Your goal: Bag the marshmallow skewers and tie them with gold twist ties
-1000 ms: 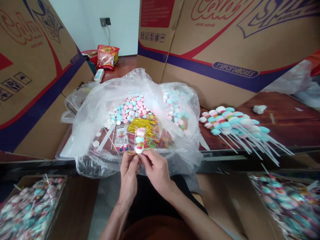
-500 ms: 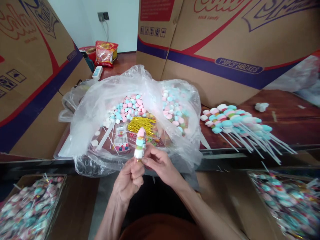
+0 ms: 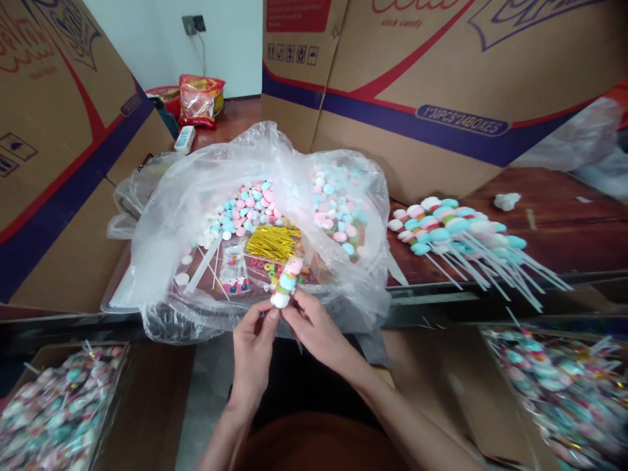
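A marshmallow stick (image 3: 286, 284) in pink, blue, green and white stands tilted to the right between my hands, seemingly in a clear wrapper. At its lower end my left hand (image 3: 255, 337) pinches with thumb and forefinger. My right hand (image 3: 316, 327) has its fingertips closed on the same spot from the other side; whether they also hold a tie there is too small to tell. Just beyond lie a bundle of gold twist ties (image 3: 273, 243), printed clear bags (image 3: 235, 271) and small ring-shaped candies (image 3: 269, 267).
A clear plastic sheet (image 3: 167, 216) drapes over a tray with loose marshmallows (image 3: 252, 203) and white sticks. Bare marshmallow sticks (image 3: 456, 229) are piled at right. Boxes of wrapped ones (image 3: 63, 405) stand low on both sides. Large cartons (image 3: 392, 131) rise behind.
The marshmallow stick has gone from upright to leaning right and sits a little lower. My left hand has gone from a fist around its base to a fingertip pinch.
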Available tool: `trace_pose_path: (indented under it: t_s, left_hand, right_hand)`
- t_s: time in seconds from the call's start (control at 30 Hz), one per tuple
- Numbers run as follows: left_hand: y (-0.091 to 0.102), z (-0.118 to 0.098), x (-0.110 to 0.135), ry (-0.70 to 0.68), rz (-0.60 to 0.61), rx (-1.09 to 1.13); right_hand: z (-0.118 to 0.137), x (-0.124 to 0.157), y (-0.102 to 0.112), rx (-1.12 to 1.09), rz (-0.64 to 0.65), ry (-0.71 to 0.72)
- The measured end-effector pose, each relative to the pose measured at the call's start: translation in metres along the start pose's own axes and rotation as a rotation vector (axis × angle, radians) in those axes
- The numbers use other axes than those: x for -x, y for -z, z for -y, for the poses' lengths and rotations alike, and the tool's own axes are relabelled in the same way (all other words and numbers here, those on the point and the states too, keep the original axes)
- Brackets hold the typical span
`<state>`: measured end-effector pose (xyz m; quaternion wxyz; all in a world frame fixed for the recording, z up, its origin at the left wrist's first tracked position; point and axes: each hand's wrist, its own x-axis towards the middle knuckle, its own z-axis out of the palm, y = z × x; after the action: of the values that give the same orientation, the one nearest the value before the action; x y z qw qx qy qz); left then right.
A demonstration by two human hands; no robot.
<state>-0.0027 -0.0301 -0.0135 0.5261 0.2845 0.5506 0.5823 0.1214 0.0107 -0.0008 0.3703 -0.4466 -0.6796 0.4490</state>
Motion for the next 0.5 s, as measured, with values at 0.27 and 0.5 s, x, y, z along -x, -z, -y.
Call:
trace_pose_path:
  t_s: [0.27,0.5]
  left_hand:
    - [0.000,-0.021,-0.016,0.515,0.060,0.510]
    - [-0.008,-0.023,-0.009,0.510,0.052,0.616]
  right_hand:
    - [-0.012,0.004,0.004,0.475,-0.256,0.661]
    - [-0.002,0.001,0.003,0.488,-0.317,0.665]
